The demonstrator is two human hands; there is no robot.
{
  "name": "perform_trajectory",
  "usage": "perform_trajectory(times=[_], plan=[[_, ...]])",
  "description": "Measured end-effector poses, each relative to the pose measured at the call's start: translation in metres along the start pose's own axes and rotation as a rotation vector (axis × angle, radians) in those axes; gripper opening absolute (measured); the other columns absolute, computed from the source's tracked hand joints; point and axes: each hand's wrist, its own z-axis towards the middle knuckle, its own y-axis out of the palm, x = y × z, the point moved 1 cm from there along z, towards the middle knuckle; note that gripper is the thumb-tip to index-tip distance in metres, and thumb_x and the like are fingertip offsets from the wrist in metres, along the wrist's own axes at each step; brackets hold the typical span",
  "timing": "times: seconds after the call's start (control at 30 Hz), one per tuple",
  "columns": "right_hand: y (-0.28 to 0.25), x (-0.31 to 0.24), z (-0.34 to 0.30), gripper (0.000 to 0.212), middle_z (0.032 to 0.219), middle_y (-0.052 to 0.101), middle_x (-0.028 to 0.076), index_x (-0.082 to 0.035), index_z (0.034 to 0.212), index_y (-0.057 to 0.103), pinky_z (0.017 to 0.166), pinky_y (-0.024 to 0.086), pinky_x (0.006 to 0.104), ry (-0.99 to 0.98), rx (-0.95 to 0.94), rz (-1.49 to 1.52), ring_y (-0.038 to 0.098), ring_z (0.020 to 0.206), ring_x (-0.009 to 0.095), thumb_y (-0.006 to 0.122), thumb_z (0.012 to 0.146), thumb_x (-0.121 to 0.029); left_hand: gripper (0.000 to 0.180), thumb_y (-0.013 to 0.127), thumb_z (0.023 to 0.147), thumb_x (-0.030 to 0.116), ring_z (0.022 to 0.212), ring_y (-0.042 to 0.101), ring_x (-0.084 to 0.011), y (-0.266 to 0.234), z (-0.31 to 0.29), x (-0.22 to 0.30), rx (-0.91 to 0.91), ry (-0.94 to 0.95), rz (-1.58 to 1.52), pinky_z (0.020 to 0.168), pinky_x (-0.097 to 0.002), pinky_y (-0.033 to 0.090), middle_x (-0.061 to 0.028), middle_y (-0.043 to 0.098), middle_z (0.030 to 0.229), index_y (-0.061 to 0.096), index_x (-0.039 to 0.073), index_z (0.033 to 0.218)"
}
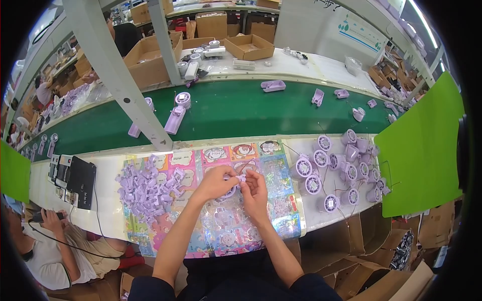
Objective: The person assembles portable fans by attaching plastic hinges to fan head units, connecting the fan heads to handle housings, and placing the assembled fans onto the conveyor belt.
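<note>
My left hand (219, 182) and my right hand (253, 192) meet over the middle of a colourful printed mat (226, 220). Between their fingertips is a small lilac plastic part (241, 178), gripped from both sides. Under my left fingers shows part of a round lilac fan housing (230, 191), mostly hidden by the hand. Left of my hands lies a heap of small lilac plastic pieces (148, 188). To the right stand several round lilac fan housings (312, 184) with thin wires trailing from them.
Beyond the mat runs a green conveyor belt (226, 110) carrying lilac parts, including a fan with a handle (175, 118). A grey post (118, 75) rises at its near edge. A black device (80, 183) with cables sits left, near a seated person (60, 246). Green panels (427, 145) flank the bench.
</note>
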Motion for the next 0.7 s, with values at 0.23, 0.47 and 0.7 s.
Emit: perform_trajectory(times=[0.23, 0.47, 0.7], plan=[[-0.005, -0.002, 0.005, 0.038, 0.116, 0.059, 0.006, 0.000, 0.135, 0.052, 0.095, 0.049, 0.0253, -0.006, -0.089, -0.177, 0.060, 0.109, 0.013, 0.060, 0.098, 0.003, 0.016, 0.067, 0.090, 0.012, 0.080, 0.062, -0.0117, 0.003, -0.004, -0.007, 0.132, 0.030, -0.147, 0.073, -0.0300, 0.049, -0.0074, 0.069, 0.082, 0.068, -0.004, 0.090], [-0.019, -0.010, 0.009, 0.041, 0.113, 0.063, 0.007, 0.000, 0.135, 0.051, 0.093, 0.051, 0.0281, 0.213, -0.288, 0.095, 0.063, 0.105, 0.014, 0.064, 0.096, 0.003, 0.015, 0.068, 0.087, 0.014, 0.081, 0.063, -0.0275, 0.005, -0.013, -0.007, 0.169, 0.165, -0.067, 0.075, -0.0390, 0.049, -0.0128, 0.065, 0.083, 0.067, -0.001, 0.085], [-0.012, -0.011, 0.016, 0.041, 0.102, 0.066, 0.004, -0.001, 0.130, 0.055, 0.083, 0.049, 0.0272, 0.102, -0.268, -0.061, 0.063, 0.093, 0.012, 0.070, 0.092, 0.000, 0.014, 0.068, 0.088, 0.013, 0.078, 0.063, -0.0220, -0.002, -0.010, -0.017, 0.144, 0.171, -0.138, 0.072, -0.0354, 0.048, -0.0115, 0.066, 0.082, 0.067, -0.001, 0.087]])
